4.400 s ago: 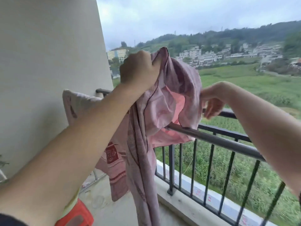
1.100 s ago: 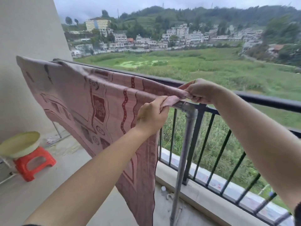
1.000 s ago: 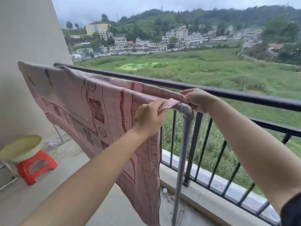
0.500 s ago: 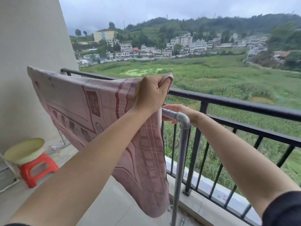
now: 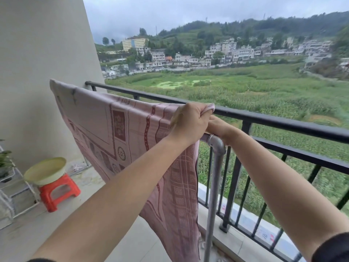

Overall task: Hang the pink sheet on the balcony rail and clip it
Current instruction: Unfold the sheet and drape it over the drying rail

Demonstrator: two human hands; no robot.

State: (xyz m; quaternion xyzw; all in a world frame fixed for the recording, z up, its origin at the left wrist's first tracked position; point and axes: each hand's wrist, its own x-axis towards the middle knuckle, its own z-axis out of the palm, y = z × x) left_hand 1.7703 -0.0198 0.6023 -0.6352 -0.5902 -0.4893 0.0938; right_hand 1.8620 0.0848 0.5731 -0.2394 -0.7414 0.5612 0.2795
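Pink sheet with dark red patterning was draped over a grey metal pipe rack standing just inside the black balcony rail, so it was on the pipe, not on the black rail itself. Far end of the cloth sat near the pale wall, and the near end hung down beside the pipe's upright leg, almost reaching the balcony floor.

Left hand was fisted around the sheet's upper near corner, lifting it a bit above the pipe, with a little nub of fabric poking out past the knuckles. Right hand was tucked right behind and under the left one, down at the pipe's elbow joint. It was mostly hidden, so honestly couldn't tell if it was gripping the pipe, the cloth, or neither. Both forearms were stretched out toward the rail, a dark sleeve showing at the right arm.

Couldn't spot any clips on the sheet from this angle.

Off to the left, an orange plastic stool had a pale yellow basin sitting on top, next to a white wire rack with a bit of green plant. Green fields and hillside buildings beyond.
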